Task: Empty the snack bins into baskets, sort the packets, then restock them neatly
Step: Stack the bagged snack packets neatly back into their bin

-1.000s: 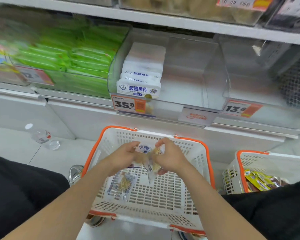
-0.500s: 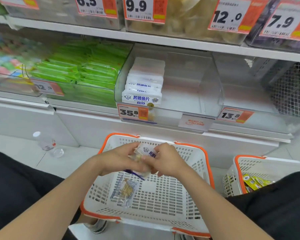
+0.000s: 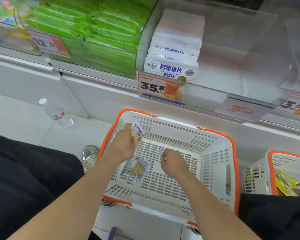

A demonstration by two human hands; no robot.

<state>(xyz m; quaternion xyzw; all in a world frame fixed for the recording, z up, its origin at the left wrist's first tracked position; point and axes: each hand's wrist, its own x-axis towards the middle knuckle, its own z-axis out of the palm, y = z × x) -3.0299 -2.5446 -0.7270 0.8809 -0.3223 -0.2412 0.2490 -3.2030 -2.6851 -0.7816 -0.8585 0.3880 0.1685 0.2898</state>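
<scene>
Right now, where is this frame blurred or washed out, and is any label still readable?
Head view: the green packets and the left price tag smear with motion blur; head view: the 35.8 tag and front fish packet read clearly; head view: the clear bin wall looks hazy and washed out.

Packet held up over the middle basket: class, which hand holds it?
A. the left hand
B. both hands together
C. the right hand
A: the left hand grips the packet above the basket, while the right hand sits apart from it, fingers curled with nothing seen in them.
</scene>
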